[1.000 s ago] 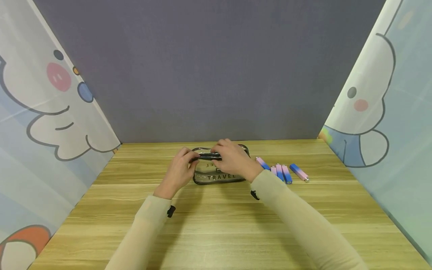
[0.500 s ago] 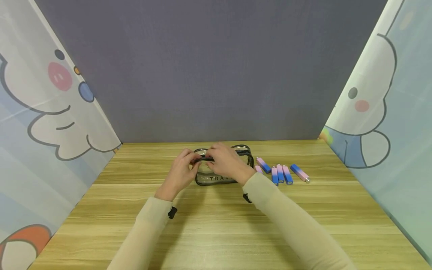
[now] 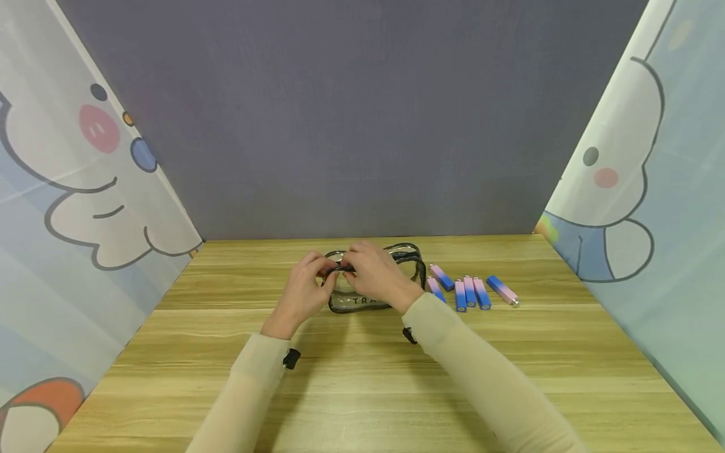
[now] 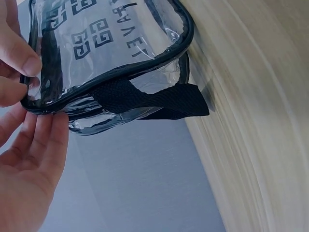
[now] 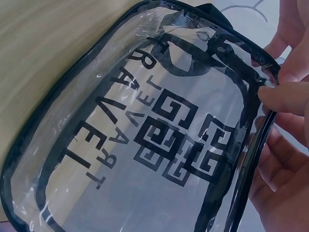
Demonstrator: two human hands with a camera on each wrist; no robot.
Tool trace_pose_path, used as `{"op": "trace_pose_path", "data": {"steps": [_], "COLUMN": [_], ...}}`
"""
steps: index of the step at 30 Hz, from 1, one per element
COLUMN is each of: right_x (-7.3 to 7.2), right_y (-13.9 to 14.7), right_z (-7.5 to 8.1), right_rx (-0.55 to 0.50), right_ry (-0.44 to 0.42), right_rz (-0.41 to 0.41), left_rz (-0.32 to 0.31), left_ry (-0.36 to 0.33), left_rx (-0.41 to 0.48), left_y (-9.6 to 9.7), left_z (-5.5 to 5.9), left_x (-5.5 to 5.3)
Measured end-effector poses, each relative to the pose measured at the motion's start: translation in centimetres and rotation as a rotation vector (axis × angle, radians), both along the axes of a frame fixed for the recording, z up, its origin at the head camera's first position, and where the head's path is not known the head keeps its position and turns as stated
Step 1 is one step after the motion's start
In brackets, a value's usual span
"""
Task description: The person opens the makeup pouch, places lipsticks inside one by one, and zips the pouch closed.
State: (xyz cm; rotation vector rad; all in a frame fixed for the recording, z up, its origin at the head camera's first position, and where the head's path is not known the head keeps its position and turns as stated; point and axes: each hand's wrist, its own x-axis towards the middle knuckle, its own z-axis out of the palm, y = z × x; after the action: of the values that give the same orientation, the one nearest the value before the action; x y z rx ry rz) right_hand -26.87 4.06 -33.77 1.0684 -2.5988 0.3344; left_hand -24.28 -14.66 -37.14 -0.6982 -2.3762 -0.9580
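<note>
Pinching the top edge of a clear pouch (image 3: 351, 296), left hand (image 3: 303, 286) and right hand (image 3: 374, 270) both at work near its left corner. Both grips: thumb against fingers with the black rim (image 4: 128, 70) between; hands close together, short dark strip of edge showing in the gap. Zip pull, if under the fingertips, can't tell.

Pouch sits on the wooden table (image 3: 362, 384), toward the far side, near the grey back panel (image 3: 362, 126). Long axis runs left-right, roughly parallel to that panel. Printed front faces the person; TRAVEL lettering (image 5: 99, 113) reads left to right for them, partly hidden by the right hand in head view. Back-panel print shows mirrored through the plastic. Left end carries a black strap (image 4: 154, 101), sticking outward. Right end points at the sticks; there two black rims show, one behind the other, apart.

Six pink-blue sticks (image 3: 469, 291) lie just right of the pouch. Two nearest it slant, pink ends far-left, blue ends near-right. Middle three lie roughly side by side, long axes mostly front-to-back, pink ends far. Rightmost one reversed: blue end far-left, pink metal-tipped end near-right.

Pale sleeves (image 3: 481, 371) on both arms, dark wristband (image 3: 291, 359) under the left cuff, cartoon cloth (image 3: 612, 145) either side.
</note>
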Motion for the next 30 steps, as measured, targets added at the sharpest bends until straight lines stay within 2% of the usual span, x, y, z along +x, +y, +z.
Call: {"op": "trace_pose_path", "data": {"steps": [4,10,14,17,23,30], "right_x": [0.0,0.1,0.1,0.1,0.3,0.5], "right_y": [0.0,0.0,0.0,-0.1,-0.1,-0.1], "right_z": [-0.1,-0.1,0.0,0.0,0.0,0.0], "right_rx": [-0.013,-0.016,-0.019,-0.018,-0.018,-0.017], "right_ry": [-0.008,0.008,0.012,0.014,0.007,-0.011], "right_rz": [0.0,0.005,0.012,0.016,0.015,0.002], "left_rz": [-0.008,0.002,0.047,0.104,0.204,0.264], "left_ry": [-0.044,-0.03,-0.037,-0.054,-0.177,-0.316], "left_rx": [0.055,0.099,0.135,0.159,0.19,0.206], "left_y": [-0.1,-0.4,-0.8,-1.1,-1.3,-1.5], "left_z": [-0.1,-0.2,-0.4,-0.6,-0.7,-1.1], "left_x": [0.1,0.1,-0.1,-0.2,-0.1,-0.1]}}
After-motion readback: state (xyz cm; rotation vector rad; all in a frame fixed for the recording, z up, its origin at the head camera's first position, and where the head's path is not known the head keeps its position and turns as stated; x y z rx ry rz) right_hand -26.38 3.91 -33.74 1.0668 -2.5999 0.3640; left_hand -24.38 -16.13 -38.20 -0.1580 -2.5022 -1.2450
